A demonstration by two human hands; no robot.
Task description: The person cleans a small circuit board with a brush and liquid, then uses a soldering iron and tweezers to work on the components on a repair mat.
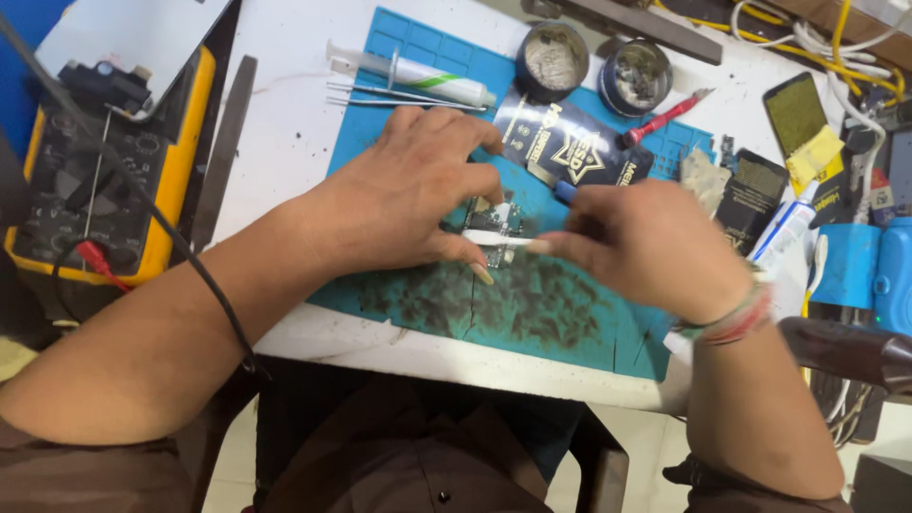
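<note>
My left hand (418, 195) presses down on a small circuit board (494, 228) at the centre of the blue mat (570, 323), fingers curled over it; my right hand (646, 247), at three o'clock and blurred, pinches a white brush (503, 239) closed-fingered across the board; beyond, at twelve o'clock, lie a syringe (418, 71) and two round tins (594, 66).

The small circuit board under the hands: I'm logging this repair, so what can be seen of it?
The small dark-green circuit board lies flat on the stained blue work mat, mostly hidden. The left hand presses on it; the blurred right hand holds a thin white stick across it. Small components show; finer detail is unclear.
</note>
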